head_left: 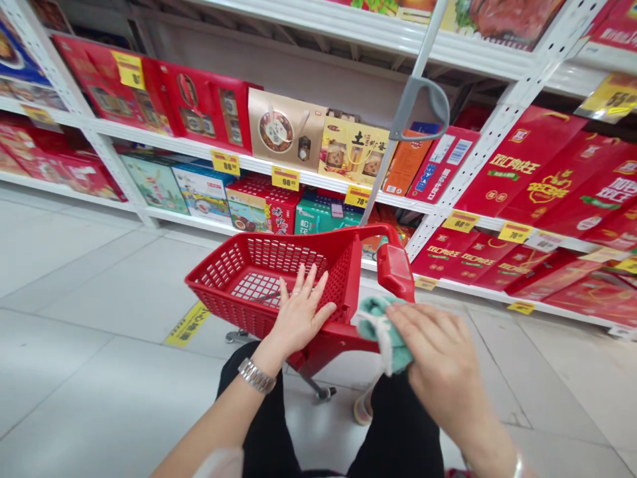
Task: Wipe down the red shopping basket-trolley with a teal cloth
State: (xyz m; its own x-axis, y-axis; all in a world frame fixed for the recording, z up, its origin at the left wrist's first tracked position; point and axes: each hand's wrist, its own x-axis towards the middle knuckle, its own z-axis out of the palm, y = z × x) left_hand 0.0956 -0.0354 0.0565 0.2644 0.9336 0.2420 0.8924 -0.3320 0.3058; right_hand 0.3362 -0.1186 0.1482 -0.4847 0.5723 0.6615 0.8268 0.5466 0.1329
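A small red shopping cart (pixel 343 265) stands before my knees, its perforated basket pointing left. My left hand (pixel 301 309), with a metal watch on the wrist, lies over the cart's near side, fingers spread and holding nothing. A folded green cloth with a white edge (pixel 393 335) is gripped in my right hand (pixel 442 348), next to the near end of the red handle (pixel 393 265). Whether the cloth touches the cart, I cannot tell. Behind the handle rises a pale pole with a grey looped grip (pixel 421 109).
White shelves (pixel 318 176) face me, stocked with red gift boxes (pixel 520 162), beige boxes (pixel 288 133) and yellow price tags (pixel 286 178). A yellow floor sticker (pixel 186 325) lies on the grey tiles left of the cart. Small cart wheels (pixel 326 394) show near my legs.
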